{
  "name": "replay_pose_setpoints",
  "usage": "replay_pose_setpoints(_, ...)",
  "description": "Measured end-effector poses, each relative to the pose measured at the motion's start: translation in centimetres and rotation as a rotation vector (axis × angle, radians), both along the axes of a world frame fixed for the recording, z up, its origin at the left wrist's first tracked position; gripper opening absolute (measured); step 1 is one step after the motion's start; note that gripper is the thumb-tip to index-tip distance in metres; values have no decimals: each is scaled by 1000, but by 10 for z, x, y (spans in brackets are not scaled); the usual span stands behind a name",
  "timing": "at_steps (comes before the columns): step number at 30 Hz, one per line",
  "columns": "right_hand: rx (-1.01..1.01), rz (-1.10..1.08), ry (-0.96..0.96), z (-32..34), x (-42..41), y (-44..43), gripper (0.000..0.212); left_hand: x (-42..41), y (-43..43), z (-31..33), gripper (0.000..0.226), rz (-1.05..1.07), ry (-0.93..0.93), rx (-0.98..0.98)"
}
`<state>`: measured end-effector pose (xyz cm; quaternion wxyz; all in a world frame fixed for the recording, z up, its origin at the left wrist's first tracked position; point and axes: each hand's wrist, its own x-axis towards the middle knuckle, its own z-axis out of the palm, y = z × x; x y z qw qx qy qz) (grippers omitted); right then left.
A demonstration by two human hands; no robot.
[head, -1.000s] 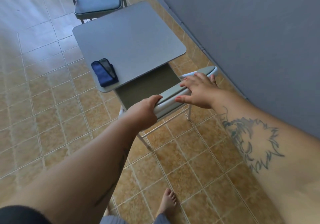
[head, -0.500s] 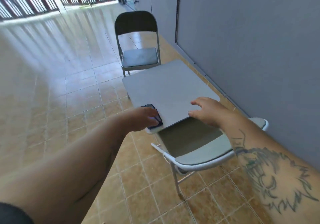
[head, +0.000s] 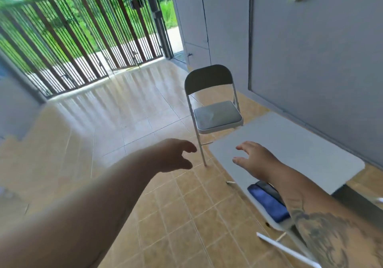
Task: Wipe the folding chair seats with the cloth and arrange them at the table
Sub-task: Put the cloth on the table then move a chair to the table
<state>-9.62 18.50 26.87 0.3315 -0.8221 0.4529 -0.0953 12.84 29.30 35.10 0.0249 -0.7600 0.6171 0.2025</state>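
A grey folding chair (head: 215,114) stands unfolded at the far end of the small grey table (head: 294,149), its padded seat facing me. A folded blue cloth (head: 267,202) lies on the table's near corner, partly hidden under my right forearm. My left hand (head: 176,156) hovers over the floor left of the table, fingers apart and holding nothing. Stretched out over the table top, my right hand (head: 252,157) is open and empty. At the bottom right only a white frame tube (head: 288,249) of the near chair shows.
A grey wall (head: 310,60) runs close along the table's right side. Tan tiled floor (head: 128,130) spreads wide to the left and ahead. A barred metal gate (head: 83,39) closes off the far end, with greenery beyond it.
Both hands have left the near chair's backrest and swung forward over the table. My view has lifted from the near chair toward the far chair and the gate.
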Motion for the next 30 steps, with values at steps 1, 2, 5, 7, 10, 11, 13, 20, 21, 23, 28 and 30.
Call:
replay_pose_setpoints(1,-13,-4,-7,0,20,-16,53,19,-14,0,53,-13,-37,-8)
replay_pose_setpoints(2,-23,-7,-16,1,40,-32,54,36,-29,0,53,-25,-68,-20)
replay_pose_setpoints(5,-37,-12,-54,2,101,-86,53,96,-88,1,54,-42,-141,-96)
replay_pose_setpoints(7,-6,3,-34,4,142,-126,54,136,-128,3,53,-50,-161,-114)
replay_pose_setpoints(10,14,12,11,11,203,-190,56,199,-185,8,53,-55,-221,-106)
replay_pose_setpoints(11,10,4,23,15,225,-210,56,219,-201,10,54,-56,-239,-85)
replay_pose_setpoints(13,-9,-28,6,23,268,-250,54,264,-234,11,54,-72,-260,-87)
replay_pose_setpoints(20,-19,-231,-132,2,400,-345,48,420,-363,1,54,-231,-317,-107)
replay_pose_setpoints(21,-1,-270,-148,-4,416,-353,48,440,-385,0,55,-268,-318,-100)
replay_pose_setpoints(23,67,-355,-161,-21,445,-361,47,475,-425,-3,55,-363,-313,-64)
replay_pose_setpoints(28,208,-413,-85,-60,520,-389,51,539,-540,-8,56,-575,-343,-28)
replay_pose_setpoints(30,241,-402,-55,-73,541,-406,55,550,-587,-16,56,-651,-367,-13)
